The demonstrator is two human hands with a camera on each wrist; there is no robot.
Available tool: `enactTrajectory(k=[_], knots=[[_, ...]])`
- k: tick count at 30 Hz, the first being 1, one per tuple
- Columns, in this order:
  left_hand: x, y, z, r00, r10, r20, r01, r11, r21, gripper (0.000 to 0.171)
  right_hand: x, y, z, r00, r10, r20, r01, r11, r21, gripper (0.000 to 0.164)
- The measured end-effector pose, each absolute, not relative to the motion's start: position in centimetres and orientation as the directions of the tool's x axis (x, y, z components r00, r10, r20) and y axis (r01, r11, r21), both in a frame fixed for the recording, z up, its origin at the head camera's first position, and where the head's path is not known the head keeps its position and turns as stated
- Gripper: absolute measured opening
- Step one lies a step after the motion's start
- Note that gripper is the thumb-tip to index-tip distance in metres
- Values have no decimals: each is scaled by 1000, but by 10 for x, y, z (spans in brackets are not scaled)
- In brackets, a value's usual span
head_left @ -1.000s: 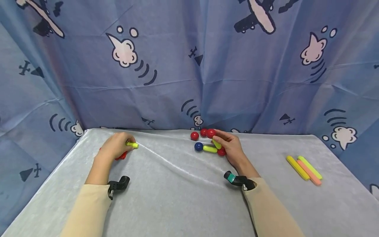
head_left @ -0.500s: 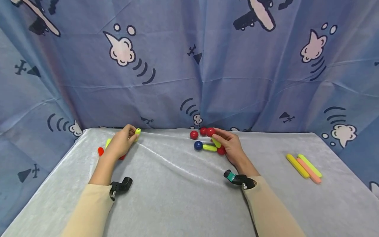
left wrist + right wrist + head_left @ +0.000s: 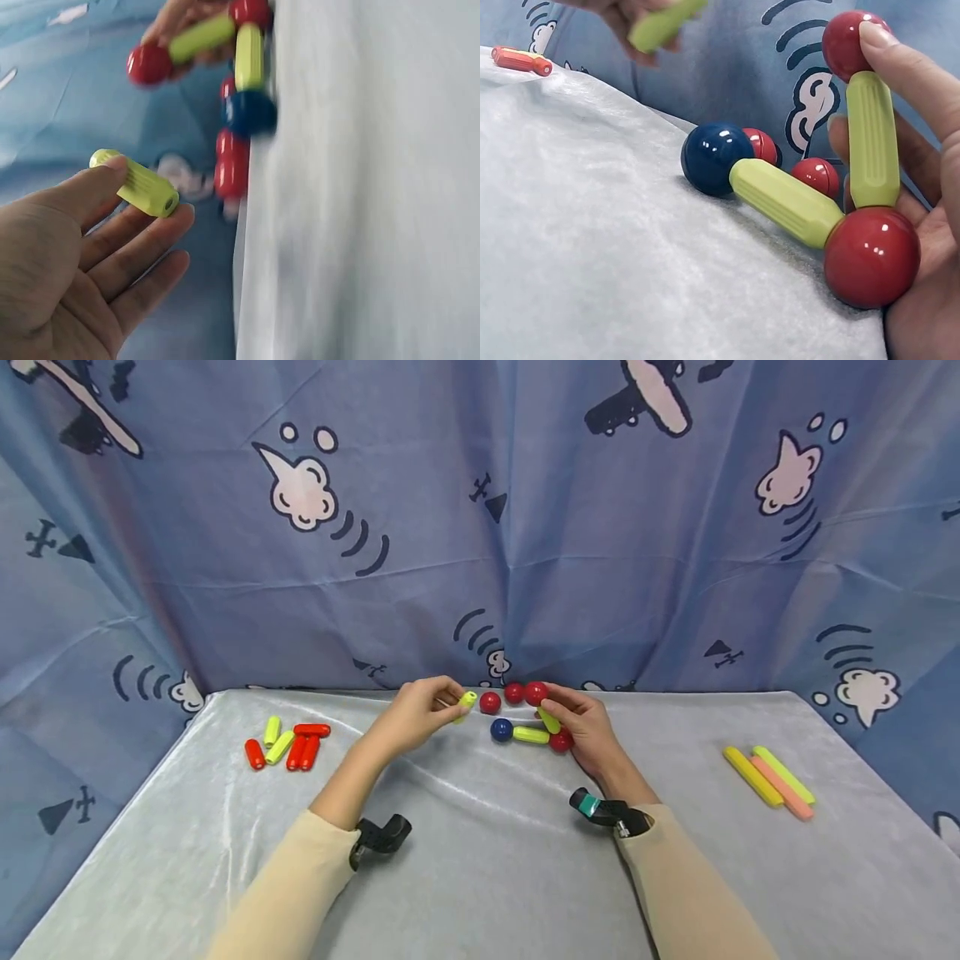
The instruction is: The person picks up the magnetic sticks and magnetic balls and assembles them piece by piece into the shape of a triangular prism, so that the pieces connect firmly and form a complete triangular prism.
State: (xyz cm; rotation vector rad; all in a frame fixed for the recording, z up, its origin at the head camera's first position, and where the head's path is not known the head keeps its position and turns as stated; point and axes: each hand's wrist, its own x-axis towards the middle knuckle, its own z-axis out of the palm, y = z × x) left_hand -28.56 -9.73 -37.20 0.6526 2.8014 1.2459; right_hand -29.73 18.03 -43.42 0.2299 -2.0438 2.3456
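My left hand point(image 3: 420, 714) pinches a ribbed yellow-green magnetic rod point(image 3: 142, 187) between thumb and fingers, held just left of the balls. In my right hand point(image 3: 592, 739) is a joined piece of magnetic rods and balls. Its upper red ball point(image 3: 851, 45) sits under my thumb, atop a raised yellow-green rod point(image 3: 873, 139). Below, a corner red ball point(image 3: 872, 257) links to a second yellow-green rod point(image 3: 787, 201), which ends in a blue ball point(image 3: 716, 159). That lower part rests on the cloth. Two loose red balls, one left point(image 3: 490, 702) and one right point(image 3: 514, 693), lie behind.
Short red rods point(image 3: 309, 753) and yellow-green rods point(image 3: 280, 747) lie at the far left of the white-covered table point(image 3: 480, 877). On the right lie longer yellow point(image 3: 753, 777), orange point(image 3: 782, 789) and lime point(image 3: 784, 775) sticks. A patterned blue curtain point(image 3: 420, 527) hangs behind.
My left hand has lifted the yellow-green rod from the left pile and carried it right, close to the loose red balls. The right hand has stayed nearly still with its piece.
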Motion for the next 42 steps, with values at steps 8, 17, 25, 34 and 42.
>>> enactTrajectory(k=[8,17,25,34,42], knots=[[-295,-41,-384,-887,428,175,397,511,763,21,-297,180,-437,-988,-82,129,-108,-232,-967,28],[-296,-33,-401,-890,395,228,412,482,774,20,-297,179,-436,-987,-74,144,-120,-259,-958,34],[-297,-31,-406,-878,415,238,438,495,751,20,-300,179,-435,-984,-81,158,-137,-220,-966,33],[-298,-33,-403,-881,429,200,430,548,717,22,-299,180,-437,-975,-104,194,-185,-98,-978,37],[-298,-46,-405,-916,374,145,345,552,759,23,-297,178,-436,-965,-149,216,-241,182,-953,45]])
